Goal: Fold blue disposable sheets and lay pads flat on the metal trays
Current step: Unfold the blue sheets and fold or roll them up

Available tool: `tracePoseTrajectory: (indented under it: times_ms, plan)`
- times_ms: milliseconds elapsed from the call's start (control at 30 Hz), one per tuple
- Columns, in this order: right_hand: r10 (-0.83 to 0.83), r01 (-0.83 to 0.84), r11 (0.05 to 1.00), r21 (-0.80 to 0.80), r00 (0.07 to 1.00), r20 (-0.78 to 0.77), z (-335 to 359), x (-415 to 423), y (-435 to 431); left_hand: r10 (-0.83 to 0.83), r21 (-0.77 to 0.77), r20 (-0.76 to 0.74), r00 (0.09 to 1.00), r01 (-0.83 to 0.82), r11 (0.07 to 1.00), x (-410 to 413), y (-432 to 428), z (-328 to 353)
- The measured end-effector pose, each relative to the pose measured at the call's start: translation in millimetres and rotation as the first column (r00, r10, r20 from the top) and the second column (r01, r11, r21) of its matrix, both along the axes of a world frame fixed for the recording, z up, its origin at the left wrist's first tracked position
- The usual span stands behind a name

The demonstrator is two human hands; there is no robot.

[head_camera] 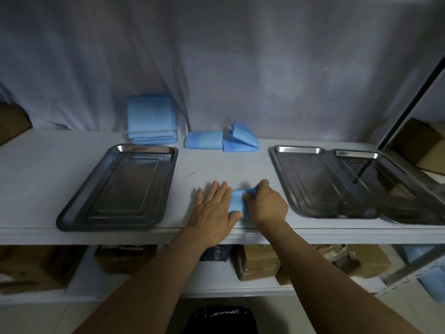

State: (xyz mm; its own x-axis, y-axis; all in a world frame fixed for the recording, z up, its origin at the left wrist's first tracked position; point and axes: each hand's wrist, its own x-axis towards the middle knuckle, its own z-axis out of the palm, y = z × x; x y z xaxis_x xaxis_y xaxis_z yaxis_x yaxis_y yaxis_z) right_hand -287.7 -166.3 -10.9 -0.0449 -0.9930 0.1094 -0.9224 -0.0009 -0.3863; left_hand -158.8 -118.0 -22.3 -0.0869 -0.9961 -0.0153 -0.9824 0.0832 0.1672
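Floor: a black bag [221,318] sits lowest in view, its bottom cut off by the frame.
Lower shelf [216,283]: white, holding brown parcels [257,263] and cardboard boxes [120,259], partly hidden by both forearms and by the board above.
White shelf [216,165]: a flat, pale surface that carries all the task's things; its front edge runs under both wrists.
Left grip [214,208]: the hand lies flat with fingers straight, pressing down on the blue sheet [235,200], the thumb on its near edge.
Right grip [267,203]: fingers curled, pinching the sheet's right side, where a fold of it rises.
Blue sheet: near the shelf's front edge, between the trays; only a narrow strip shows between the hands.
Left tray [120,186]: bare metal, set at a slant left of the hands.
Middle tray [320,182]: bare metal, right of the hands.
Right tray [390,189]: its rim meets the middle tray's; the far side is cut off by the frame.
Small mark [189,174]: a thin pale sliver on the shelf, perhaps a thread; too small to tell.
Folded pieces [203,139]: two blue bundles touching at the back, the right one loosely creased.
Blue stack [151,119]: folded pads piled behind the left tray, leaning on the cloth.
White cloth [240,56]: a wrinkled drape filling the back wall.
Metal upright [409,104]: slants up at the right, with boxes [419,141] behind it, dim and blurred.
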Motion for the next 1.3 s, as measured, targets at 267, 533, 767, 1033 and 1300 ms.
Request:
tracePoseTrajectory:
  times_ms: [267, 533, 767, 1033, 1300]
  plan:
    - [0.536, -0.524, 0.843, 0.124, 0.839, -0.093, -17.4, -8.1, 22.7, -0.031, 0.095, -0.072, 0.997, 0.038, 0.995, 3.6, 9.4, 0.4]
    - [0.558, -0.514, 0.826, 0.231, 0.804, -0.205, -25.4, -34.7, 16.0, -0.022, 0.091, -0.024, 0.999, 0.024, 0.996, 5.5, 0.6, 1.6]
    - [0.547, -0.490, 0.832, 0.259, 0.803, -0.238, -17.8, -7.8, -27.0, 0.076, 0.085, 0.023, 0.997, -0.077, 0.993, 17.9, -41.5, 2.7]
    - [0.542, -0.498, 0.828, 0.256, 0.829, -0.140, -25.2, -4.6, -41.5, 0.150, 0.066, -0.047, 0.988, -0.147, 0.987, 17.5, -52.2, -8.7]
    - [0.368, -0.384, 0.917, 0.104, 0.918, 0.146, -8.0, -1.0, -58.9, 0.202, -0.085, -0.181, 0.963, -0.220, 0.972, 34.9, -69.5, 5.2]
